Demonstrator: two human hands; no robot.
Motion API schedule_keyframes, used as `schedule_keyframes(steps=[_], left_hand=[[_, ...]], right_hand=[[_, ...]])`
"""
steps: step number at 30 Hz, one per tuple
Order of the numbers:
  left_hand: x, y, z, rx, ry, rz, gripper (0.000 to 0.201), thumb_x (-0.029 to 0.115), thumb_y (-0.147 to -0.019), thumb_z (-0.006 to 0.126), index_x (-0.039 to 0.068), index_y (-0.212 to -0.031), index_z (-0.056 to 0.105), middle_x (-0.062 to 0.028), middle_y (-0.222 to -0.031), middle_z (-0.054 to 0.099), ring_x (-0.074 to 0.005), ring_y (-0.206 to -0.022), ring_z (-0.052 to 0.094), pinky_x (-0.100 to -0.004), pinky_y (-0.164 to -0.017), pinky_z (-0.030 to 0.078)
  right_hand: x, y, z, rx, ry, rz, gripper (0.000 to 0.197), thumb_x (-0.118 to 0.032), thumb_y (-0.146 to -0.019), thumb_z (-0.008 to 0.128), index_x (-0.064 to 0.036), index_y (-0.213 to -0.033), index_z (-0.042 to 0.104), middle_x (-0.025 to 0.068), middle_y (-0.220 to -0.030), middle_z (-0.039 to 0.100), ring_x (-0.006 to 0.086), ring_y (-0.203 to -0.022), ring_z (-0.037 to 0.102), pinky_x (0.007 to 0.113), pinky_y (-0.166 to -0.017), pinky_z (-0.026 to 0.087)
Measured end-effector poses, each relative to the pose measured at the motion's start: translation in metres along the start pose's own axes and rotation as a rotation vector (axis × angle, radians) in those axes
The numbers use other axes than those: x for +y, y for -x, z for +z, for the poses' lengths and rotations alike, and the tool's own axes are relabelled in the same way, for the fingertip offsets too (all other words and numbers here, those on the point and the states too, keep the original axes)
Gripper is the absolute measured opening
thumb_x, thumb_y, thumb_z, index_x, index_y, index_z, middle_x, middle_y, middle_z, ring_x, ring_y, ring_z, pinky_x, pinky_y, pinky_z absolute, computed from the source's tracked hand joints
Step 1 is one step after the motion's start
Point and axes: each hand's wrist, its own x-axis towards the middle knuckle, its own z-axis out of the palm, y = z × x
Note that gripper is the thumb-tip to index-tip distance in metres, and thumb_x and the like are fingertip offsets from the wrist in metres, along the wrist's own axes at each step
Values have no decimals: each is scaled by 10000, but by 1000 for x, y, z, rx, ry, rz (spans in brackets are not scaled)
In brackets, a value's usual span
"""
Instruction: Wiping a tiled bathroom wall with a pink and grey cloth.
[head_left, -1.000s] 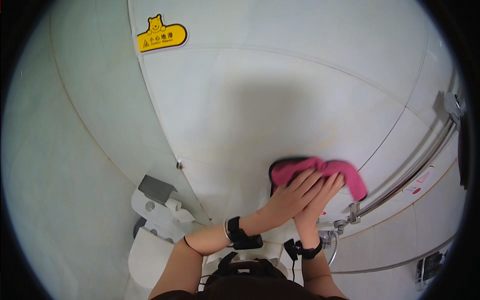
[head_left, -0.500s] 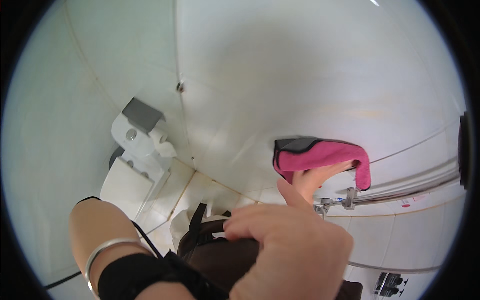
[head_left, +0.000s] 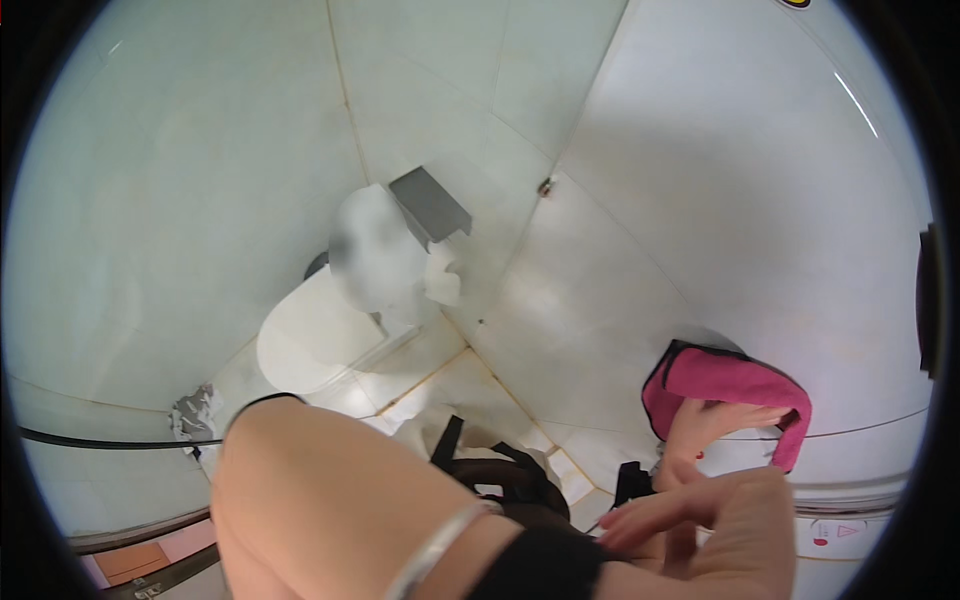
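One black-edged pink cloth (head_left: 740,382) lay against the pale tiled wall (head_left: 660,235), draped over the fingers of the right hand (head_left: 705,427); those were partly covered, so whether they pinched or pressed flat I could not tell; the left hand (head_left: 745,512), nearer the camera, had fingers loosely bent and slightly parted, below the cloth; a white toilet (head_left: 308,342) stood well left of all these fingers.
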Motion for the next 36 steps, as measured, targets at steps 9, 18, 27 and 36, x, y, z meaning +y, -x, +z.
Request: schedule_keyframes(steps=[9,18,27,36], left_hand=[[26,22,61,484,45,-352,289,212,-574,818,107,-767,630,26,-595,459,-64,-567,474,-218,-500,370],[0,1,-13,-96,-168,174,197,271,-722,761,121,-765,640,56,-646,484,-98,-583,457,-194,-632,392],[-5,-22,-16,-238,-7,412,177,340,-744,771,181,-760,696,73,-611,524,-101,-549,490,-241,-905,451],[-4,-9,-1,48,-7,121,134,283,-718,754,170,-695,685,49,-674,602,-142,-613,552,-446,-937,337]], right_hand=[[-38,-5,15,23,-132,-57,950,-243,-827,674,-29,-1546,92,356,-1560,-16,559,-1427,-8,693,-1098,33],[-8,-8,3,-23,24,-81,920,-238,-791,681,6,-1517,171,376,-1544,53,589,-1411,21,711,-1094,53],[5,0,-1,-18,80,1,883,-232,-815,680,-6,-1513,187,391,-1530,52,580,-1409,21,712,-1087,51],[-19,-8,6,-33,-38,-15,915,-261,-786,684,-3,-1506,182,365,-1537,69,576,-1408,25,698,-1096,44]])
